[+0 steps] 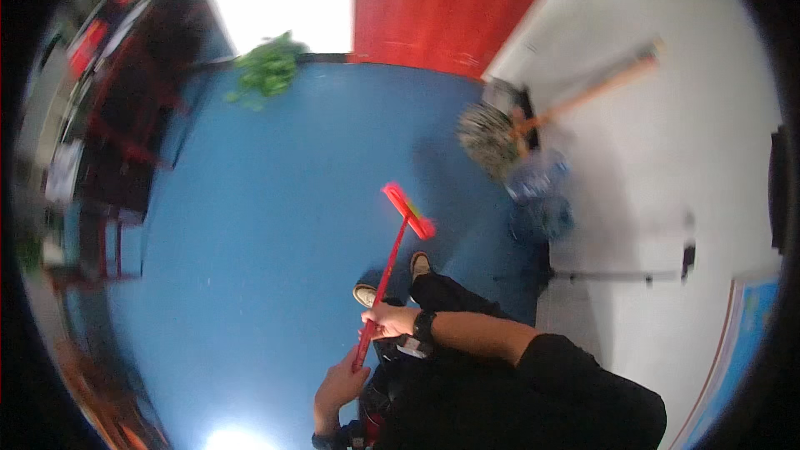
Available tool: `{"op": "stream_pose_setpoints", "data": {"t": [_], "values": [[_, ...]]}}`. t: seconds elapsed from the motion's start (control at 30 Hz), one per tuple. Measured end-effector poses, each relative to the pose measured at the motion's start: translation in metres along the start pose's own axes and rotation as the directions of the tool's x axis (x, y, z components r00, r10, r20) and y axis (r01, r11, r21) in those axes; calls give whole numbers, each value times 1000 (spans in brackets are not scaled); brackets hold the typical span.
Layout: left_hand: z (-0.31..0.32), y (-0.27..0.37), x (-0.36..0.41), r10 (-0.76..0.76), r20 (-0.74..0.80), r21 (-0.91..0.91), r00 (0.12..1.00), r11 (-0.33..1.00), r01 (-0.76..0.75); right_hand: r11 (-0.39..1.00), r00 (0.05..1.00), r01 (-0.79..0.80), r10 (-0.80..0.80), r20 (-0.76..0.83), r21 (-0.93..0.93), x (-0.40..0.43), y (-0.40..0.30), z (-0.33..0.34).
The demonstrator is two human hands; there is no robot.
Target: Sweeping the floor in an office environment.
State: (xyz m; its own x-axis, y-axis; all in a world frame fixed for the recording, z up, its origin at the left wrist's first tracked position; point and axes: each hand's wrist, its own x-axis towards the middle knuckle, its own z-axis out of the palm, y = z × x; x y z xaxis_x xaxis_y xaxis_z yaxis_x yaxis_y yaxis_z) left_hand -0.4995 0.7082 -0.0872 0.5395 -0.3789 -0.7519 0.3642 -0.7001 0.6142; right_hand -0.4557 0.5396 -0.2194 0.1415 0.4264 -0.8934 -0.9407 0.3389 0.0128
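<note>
A red long-handled floor tool (390, 256), a broom or mop, slants from my body towards the floor ahead. Its wide red head (408, 209) shows a bit of yellow-green and is blurred; whether it touches the floor I cannot tell. My right hand (390, 320), with a black band on its wrist, is wrapped around the lower middle of the handle. At the handle's near end, my left hand (340, 381) grips the top. My shoes (365, 295) stand on the blue floor (262, 219), just behind the tool's head.
At the right wall (637, 156) lean an orange-handled broom (581, 100) and clear blue water jugs (540, 184). A thin black stand (615, 277) is beside them. Ahead are a red door (444, 6) and a green potted plant (269, 69). Dark red chairs (131, 119) line the left.
</note>
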Motion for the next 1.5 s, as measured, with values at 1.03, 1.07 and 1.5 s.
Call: {"op": "stream_pose_setpoints", "data": {"t": [1.03,1.07,1.5], "values": [[134,131,51,-200,121,419,972,898,133,919,995,84,-100,22,384,-49,37,-181],[128,133,39,-254,71,470,965,861,193,928,905,285,-343,253,241,-38,51,-182],[107,49,35,27,175,174,984,983,-58,875,957,240,-141,-253,421,-47,55,-134]]}}
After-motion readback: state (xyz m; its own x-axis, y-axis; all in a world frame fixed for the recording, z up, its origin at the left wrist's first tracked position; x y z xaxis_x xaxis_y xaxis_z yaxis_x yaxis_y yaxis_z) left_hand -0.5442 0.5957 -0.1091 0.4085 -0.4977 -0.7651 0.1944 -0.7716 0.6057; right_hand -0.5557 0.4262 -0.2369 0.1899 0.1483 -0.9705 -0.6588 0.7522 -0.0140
